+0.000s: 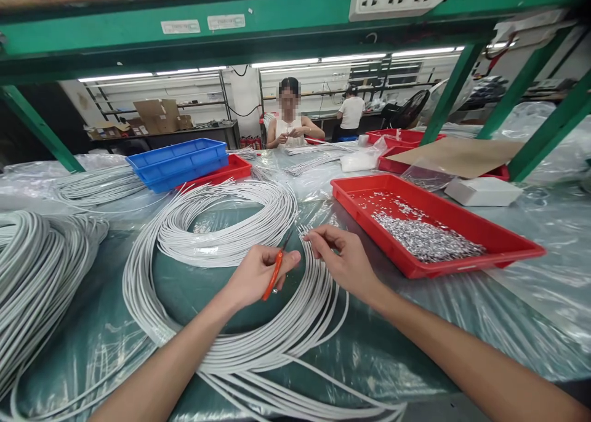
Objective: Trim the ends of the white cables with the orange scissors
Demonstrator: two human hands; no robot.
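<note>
My left hand [263, 271] is closed around a small orange-handled tool [273, 276], whose thin dark tip points up and away from me. Close by on the right, my right hand [344, 256] has thumb and forefinger pinched at the ends of a bundle of white cables [318, 286]. The fingertips appear to be on a cable end, though the exact grip is too small to see clearly. Both hands are above a large coil of white cable [143, 274] lying on the green, plastic-covered table [383, 360]. A second coil [226, 250] overlaps its far side.
To the right is a red tray [498, 250] of small shiny metal pieces [425, 234], beside a white box [482, 191]. Blue trays [180, 163] stand behind the coils. Thick cable coils [41, 286] lie at left. A green shelf beam [277, 34] crosses overhead. A person [290, 127] sits opposite.
</note>
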